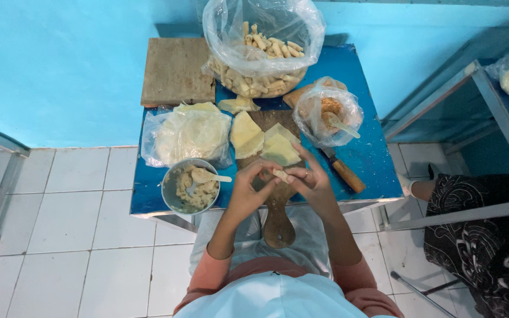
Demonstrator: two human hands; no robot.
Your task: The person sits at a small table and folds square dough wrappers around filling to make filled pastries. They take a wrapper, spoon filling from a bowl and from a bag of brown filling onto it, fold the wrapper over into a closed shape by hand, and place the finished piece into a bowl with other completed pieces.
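both the left hand [247, 194] and right hand [312, 181] pinch a small pale roll [282, 175] just above the wooden board [278, 221], mid-rolling by the look of it; sealing the wrapper edge seems due next.

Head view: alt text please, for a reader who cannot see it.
Seen from above, a person's left hand and right hand pinch a small pale roll over a wooden board on a blue table. A metal bowl of filling sits left.
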